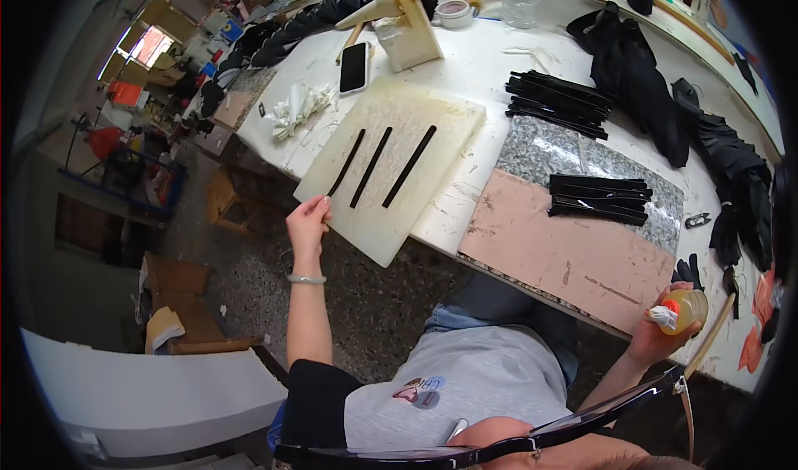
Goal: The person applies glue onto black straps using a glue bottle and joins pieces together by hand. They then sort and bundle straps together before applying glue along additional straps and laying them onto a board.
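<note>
left hand (pixel 308 223): i see it pinching the near left corner of the board (pixel 391 167), thumb on top and fingers under the edge, clenched on that corner.
right hand (pixel 661 330): it is wrapped round a small bottle (pixel 683 310) with a white and red nozzle, grasping it just off the near right edge of the table (pixel 490 54).
board: a pale, whitish slab, lying tilted on the table with its near corner hanging out past the table edge over the floor.
strips (pixel 381 166): three thin black strips lie side by side on the board, apart from one another and roughly parallel.
board handling: i judge it stiff and fairly light, since a corner pinch seems enough; its surface looks scuffed and crusted, so not slippery. a hold at the overhanging corner or along the near edge looks safest, keeping it level so the strips do not slide.
strip handling: they look thin, light and limp, probably flexible; i would take one by an end with fingertips.
bottle handling: small and light, likely soft-walled, so a firm squeeze might push its contents out; best held round the body with the nozzle pointing away.
slab (pixel 573 229): a pink and grey speckled stone slab lies just right of the board, with a stack of black strips (pixel 600 197) on its far part.
more strips (pixel 559 103): another black pile lies further back on the table.
phone (pixel 354 66): it lies beyond the board, near a wooden stand (pixel 407 25).
</note>
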`<state>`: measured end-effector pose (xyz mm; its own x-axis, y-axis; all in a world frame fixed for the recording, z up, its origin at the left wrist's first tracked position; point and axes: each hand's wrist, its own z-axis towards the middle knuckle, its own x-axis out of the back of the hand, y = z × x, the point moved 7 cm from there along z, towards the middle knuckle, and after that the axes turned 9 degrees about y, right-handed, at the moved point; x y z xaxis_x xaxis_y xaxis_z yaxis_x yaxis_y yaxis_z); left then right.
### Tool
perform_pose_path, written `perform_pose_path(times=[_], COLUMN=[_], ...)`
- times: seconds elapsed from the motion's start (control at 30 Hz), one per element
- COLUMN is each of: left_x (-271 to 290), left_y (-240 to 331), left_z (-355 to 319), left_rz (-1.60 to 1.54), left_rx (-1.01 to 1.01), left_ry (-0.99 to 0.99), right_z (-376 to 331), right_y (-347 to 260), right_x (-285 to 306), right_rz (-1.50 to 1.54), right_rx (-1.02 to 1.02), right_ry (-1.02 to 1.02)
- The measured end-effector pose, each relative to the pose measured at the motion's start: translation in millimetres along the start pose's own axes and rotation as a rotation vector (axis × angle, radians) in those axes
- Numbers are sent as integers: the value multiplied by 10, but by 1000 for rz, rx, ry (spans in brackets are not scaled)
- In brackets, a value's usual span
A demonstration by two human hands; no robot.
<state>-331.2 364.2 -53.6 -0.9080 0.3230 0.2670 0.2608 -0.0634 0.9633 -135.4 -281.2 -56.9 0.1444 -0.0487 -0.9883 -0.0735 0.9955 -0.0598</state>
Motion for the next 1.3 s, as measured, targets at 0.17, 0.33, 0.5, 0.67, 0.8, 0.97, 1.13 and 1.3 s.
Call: perform_pose_path(times=[0.17, 0.33, 0.5, 0.67, 0.8, 0.97, 1.13, 1.3], left_x=[97, -1342, -2574, -2850, -2770, -2582, -2188, -1991], left_y=[493, 1110, 1447, 1329, 1336, 1291, 641, 342], left_z=[-227, -1299, -2342, -2536, -2628, -2687, -3019, -3145], left_rz=[466, 54, 14, 119, 148, 116, 68, -39], left_rx=[-480, -568, -1283, -1360, -1458, -1230, 254, 613], left_ry=[219, -438, -769, -772, -706, -811, -1242, -1200], right_z=[-11, -41, -245, -484, -536, -466, -462, -526], right_y=[-99, -81, -209, -511, -544, -413, -321, 66], right_x=[73, -107, -289, -193, -146, -128, -83, -238], right_rz=[75, 136, 16, -74, -20, 19, -301, -884], right_rx=[46, 82, 134, 249, 244, 170, 309, 426], right_ry=[106, 36, 39, 80, 70, 72, 119, 193])
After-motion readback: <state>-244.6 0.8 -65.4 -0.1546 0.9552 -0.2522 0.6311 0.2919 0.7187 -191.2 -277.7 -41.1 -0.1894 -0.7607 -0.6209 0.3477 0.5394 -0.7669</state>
